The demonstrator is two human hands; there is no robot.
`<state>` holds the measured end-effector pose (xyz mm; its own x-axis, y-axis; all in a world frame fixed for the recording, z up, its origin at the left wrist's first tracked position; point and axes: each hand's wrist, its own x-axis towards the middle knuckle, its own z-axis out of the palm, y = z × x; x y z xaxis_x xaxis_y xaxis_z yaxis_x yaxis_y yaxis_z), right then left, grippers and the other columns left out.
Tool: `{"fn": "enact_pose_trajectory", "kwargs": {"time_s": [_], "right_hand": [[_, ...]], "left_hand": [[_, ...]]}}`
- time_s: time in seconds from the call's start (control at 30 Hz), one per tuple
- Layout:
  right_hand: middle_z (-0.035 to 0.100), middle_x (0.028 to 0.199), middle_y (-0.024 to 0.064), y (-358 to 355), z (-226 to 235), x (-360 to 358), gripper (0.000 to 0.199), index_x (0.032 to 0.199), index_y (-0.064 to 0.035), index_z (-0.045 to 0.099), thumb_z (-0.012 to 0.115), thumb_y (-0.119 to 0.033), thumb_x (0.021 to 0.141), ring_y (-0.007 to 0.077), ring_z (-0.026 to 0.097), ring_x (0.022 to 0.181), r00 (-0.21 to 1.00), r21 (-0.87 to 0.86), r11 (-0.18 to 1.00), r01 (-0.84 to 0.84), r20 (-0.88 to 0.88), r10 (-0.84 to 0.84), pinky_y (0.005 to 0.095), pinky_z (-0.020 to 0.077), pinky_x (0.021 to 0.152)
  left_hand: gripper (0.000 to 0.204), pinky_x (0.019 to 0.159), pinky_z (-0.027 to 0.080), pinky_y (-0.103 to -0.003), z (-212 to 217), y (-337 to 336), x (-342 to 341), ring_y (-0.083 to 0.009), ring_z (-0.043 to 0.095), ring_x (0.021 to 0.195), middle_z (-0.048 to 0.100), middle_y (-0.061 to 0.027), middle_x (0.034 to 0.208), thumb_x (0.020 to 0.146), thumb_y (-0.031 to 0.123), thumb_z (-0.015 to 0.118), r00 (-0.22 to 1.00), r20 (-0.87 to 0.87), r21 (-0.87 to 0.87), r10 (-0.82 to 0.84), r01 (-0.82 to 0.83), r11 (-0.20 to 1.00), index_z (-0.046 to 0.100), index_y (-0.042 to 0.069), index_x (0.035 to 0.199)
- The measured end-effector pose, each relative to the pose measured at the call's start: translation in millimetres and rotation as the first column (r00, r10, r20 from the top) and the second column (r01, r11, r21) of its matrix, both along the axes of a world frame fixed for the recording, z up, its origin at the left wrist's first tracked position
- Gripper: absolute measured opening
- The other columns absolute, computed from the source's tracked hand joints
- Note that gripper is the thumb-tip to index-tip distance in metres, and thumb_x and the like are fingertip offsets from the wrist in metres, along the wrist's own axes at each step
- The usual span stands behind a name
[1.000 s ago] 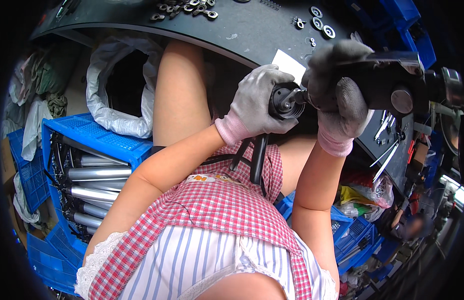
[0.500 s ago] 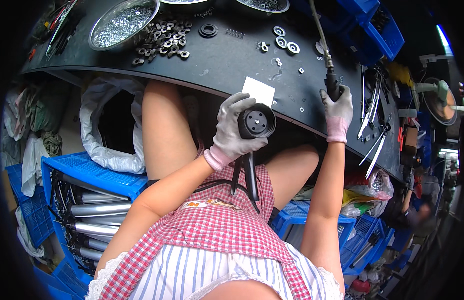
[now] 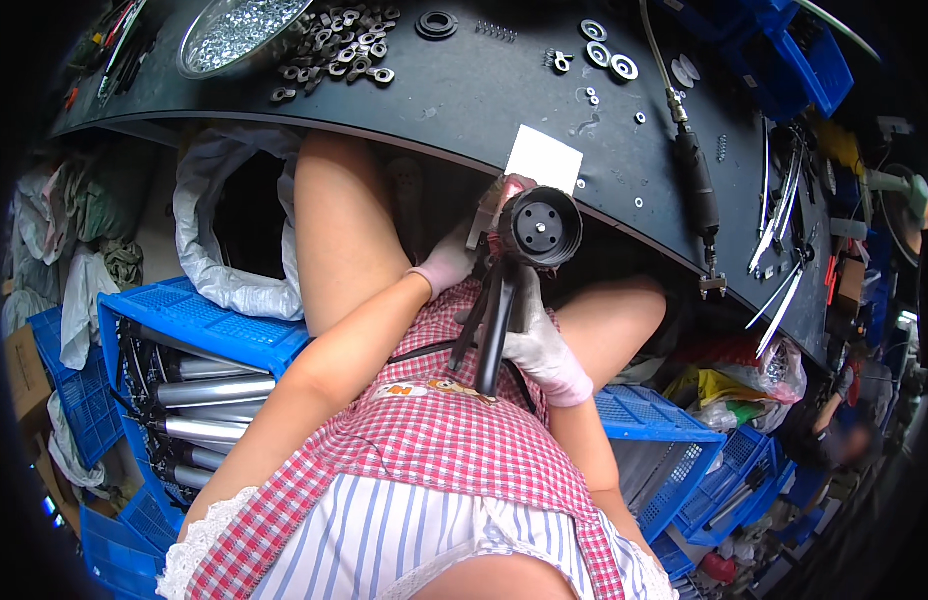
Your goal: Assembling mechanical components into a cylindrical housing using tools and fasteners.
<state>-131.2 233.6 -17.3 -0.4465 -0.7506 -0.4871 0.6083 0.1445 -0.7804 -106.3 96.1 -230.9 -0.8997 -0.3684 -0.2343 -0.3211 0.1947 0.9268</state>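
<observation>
A black cylindrical part is tilted over my lap, its round end, with several small holes and a bright centre stud, facing up. Two black legs hang from it toward my apron. My left hand, in a pale glove with a pink cuff, grips the part's left side; its fingertips are hidden behind it. From below, my gloved right hand closes round the part beside the legs. On the table's right lies a black air ratchet on its hose, its head over the front edge, touched by neither hand.
A white square card lies at the table edge. Farther back are a bowl of small metal pieces, a pile of metal lugs, washers and springs. Blue crates with silver tubes stand at left.
My right hand has let go of the air ratchet, now lying on the table, and has moved to the black part. My left hand has shifted from its round end to its left side.
</observation>
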Motion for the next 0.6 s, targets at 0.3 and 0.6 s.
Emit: {"fn": "enact_pose_trajectory", "kwargs": {"time_s": [0.3,0.6], "right_hand": [[0.051,0.078,0.0014,-18.5,-56.5,-4.7,0.010,0.095,-0.0039,0.054,0.052,-0.013,0.099,0.0075,0.047,0.065,0.959,0.242,0.958,0.156,-0.269,-0.088,0.0241,0.0399,0.056],[0.058,0.078,0.0132,-0.5,-64.7,-9.9,0.017,0.096,-0.0005,0.054,0.062,-0.015,0.091,0.0267,0.057,0.072,0.996,0.043,0.997,0.060,0.068,-0.062,0.0406,0.0471,0.072]], "left_hand": [[0.031,0.075,0.052,-0.047,-0.8,-14.2,-18.2,-0.0406,0.065,0.087,0.067,-0.0211,0.091,0.084,0.034,0.059,0.996,0.050,-0.338,-0.074,0.086,0.937,0.066,0.006,0.096],[0.040,0.092,0.048,-0.044,70.8,-30.0,-10.2,-0.0419,0.057,0.109,0.061,-0.0261,0.114,0.085,0.029,0.058,0.954,0.183,-0.096,-0.236,0.256,0.962,0.060,0.002,0.114]]}}
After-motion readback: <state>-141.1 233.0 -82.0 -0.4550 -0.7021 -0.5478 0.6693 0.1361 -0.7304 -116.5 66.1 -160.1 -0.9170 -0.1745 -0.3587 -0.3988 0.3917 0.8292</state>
